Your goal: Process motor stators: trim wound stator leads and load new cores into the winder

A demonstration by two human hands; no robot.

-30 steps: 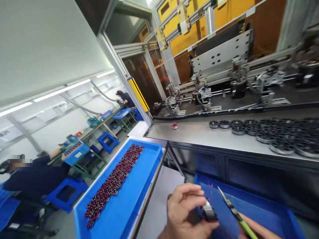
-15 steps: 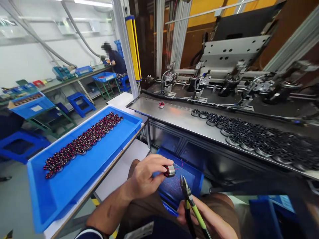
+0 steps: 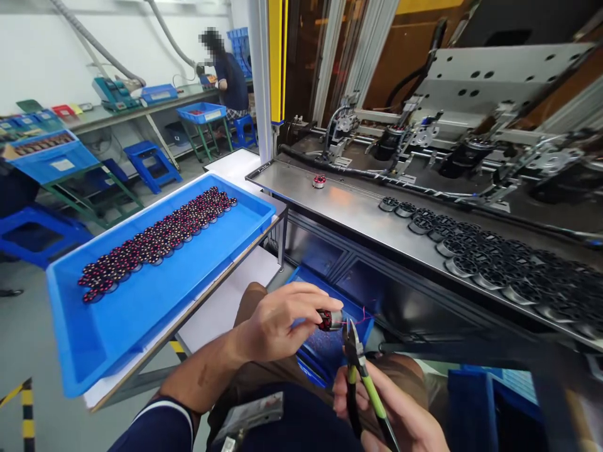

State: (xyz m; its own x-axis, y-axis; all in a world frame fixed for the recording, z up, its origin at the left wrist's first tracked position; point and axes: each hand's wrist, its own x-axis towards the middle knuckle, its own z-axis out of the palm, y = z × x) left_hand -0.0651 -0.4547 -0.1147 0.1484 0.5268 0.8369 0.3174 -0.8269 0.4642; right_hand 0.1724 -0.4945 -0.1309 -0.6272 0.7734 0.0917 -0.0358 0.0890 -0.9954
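Observation:
Between the thumb and fingertips of my left hand is a small wound motor stator with a metal side. Thin pink wire sticks out from it to the right. My right hand grips a pair of diagonal cutters with green and black handles, jaws pointing up. The jaw tips are at the wire, right beside the stator; whether the blades have closed on it I cannot tell. Below both hands is a blue bin with wire scraps in it.
At left, a long blue tray holds rows of wound stators. On the metal ledge stand one red-wound stator and many black parts. Winding machinery is behind. A co-worker sits far off.
My left hand has moved the stator slightly right and the cutters' jaws have come up to its wire. A longer loop of wire shows. The head view has shifted.

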